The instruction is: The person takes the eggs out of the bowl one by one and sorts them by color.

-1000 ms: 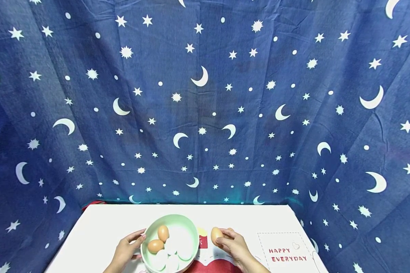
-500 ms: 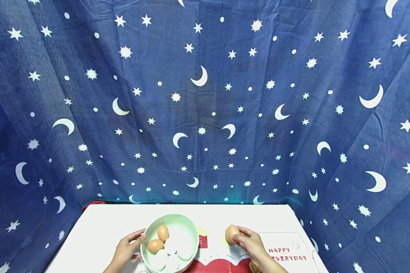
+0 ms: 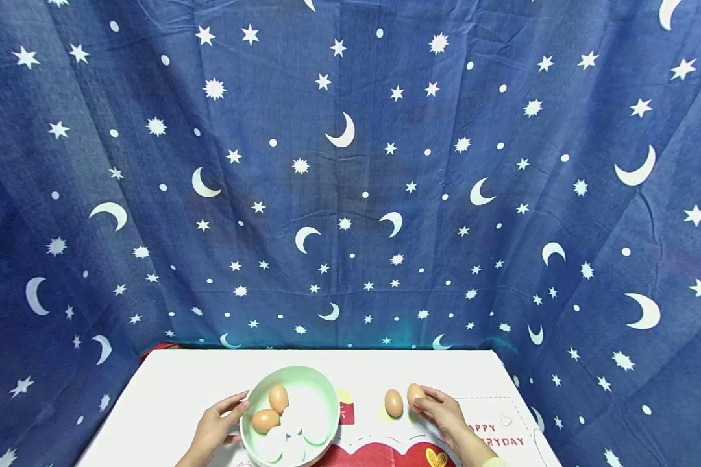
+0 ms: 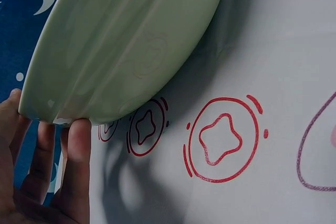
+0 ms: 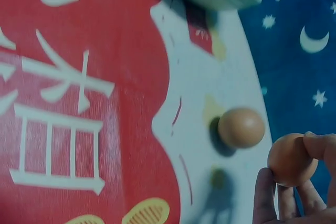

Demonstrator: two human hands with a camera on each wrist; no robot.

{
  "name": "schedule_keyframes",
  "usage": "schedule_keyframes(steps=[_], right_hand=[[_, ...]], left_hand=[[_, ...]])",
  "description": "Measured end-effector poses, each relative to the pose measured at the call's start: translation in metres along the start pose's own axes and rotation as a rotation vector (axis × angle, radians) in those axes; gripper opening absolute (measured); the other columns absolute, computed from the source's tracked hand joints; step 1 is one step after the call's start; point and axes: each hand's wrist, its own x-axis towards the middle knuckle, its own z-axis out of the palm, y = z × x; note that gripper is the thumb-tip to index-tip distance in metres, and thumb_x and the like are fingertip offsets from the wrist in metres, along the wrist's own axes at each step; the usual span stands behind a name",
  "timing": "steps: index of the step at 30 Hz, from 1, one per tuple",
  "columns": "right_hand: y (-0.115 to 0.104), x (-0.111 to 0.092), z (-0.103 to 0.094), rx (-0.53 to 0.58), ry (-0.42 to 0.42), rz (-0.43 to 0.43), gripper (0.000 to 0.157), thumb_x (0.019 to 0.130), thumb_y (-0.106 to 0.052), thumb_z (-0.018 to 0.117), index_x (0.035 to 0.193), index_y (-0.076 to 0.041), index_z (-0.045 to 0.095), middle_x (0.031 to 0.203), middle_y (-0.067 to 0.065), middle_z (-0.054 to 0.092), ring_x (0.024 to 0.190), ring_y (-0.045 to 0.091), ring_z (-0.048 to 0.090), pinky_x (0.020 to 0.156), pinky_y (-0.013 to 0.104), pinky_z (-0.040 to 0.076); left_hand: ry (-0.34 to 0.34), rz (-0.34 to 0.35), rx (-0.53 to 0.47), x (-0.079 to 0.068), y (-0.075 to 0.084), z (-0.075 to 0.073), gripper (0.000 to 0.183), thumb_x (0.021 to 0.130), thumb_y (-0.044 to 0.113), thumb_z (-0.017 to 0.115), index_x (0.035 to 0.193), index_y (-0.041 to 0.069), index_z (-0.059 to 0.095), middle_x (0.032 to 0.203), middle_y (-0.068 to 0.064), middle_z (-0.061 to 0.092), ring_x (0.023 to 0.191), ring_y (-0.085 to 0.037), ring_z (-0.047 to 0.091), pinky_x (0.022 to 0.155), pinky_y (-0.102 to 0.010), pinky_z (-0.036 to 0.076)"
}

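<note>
We see the right-hand grip [image 3: 442, 414] pinching a brown egg [image 3: 415, 394] between thumb and fingers over the right part of the white table [image 3: 193, 373]; whether it touches the surface we cannot tell. Just beside it, to the left, we see a second egg [image 3: 394, 403] resting on the table, apart from either hand. Well over to the left, the left-hand grip [image 3: 213, 427] holds the side of a pale green bowl [image 3: 295, 375], its fingertips against the outside. In the bowl we find two brown eggs [image 3: 278, 399] beside several white eggs [image 3: 275, 443], bright enough to blur together. Near us the table bears a red print [image 3: 362, 456], and behind it we see a blue curtain [image 3: 350, 84] patterned with moons and stars
</note>
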Motion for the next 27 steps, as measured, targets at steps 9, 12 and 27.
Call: schedule_keyframes(steps=[9,12,27], right_hand=[[0.015,0.015,-0.005,-0.069,-0.003,0.081,0.06,0.08,-0.006,0.075,0.131,0.015,0.052,0.099,0.019,0.071,0.079,0.015,0.069,0.077,0.033,0.062],[0.02,0.019,-0.004,-0.098,-0.025,0.076,0.06,0.08,-0.007,0.076,0.131,0.014,0.052,0.103,0.023,0.071,0.083,0.018,0.071,0.079,0.034,0.062],[0.025,0.025,0.003,-0.206,0.01,0.033,0.059,0.078,-0.009,0.075,0.129,0.013,0.055,0.121,0.032,0.061,0.096,0.027,0.07,0.081,0.036,0.062]], left_hand=[[-0.004,0.004,-0.015,-0.001,0.001,0.0,0.055,0.09,0.04,0.07,0.131,0.004,0.061,0.114,-0.014,0.064,0.088,-0.016,0.063,0.06,-0.036,0.063],[-0.004,0.004,-0.027,-0.001,0.001,0.0,0.054,0.091,0.038,0.07,0.131,0.004,0.061,0.115,-0.015,0.064,0.089,-0.016,0.064,0.06,-0.036,0.063],[0.002,0.009,-0.056,-0.001,0.001,0.001,0.053,0.09,0.036,0.071,0.13,0.003,0.062,0.112,-0.013,0.065,0.087,-0.016,0.064,0.059,-0.037,0.063]])
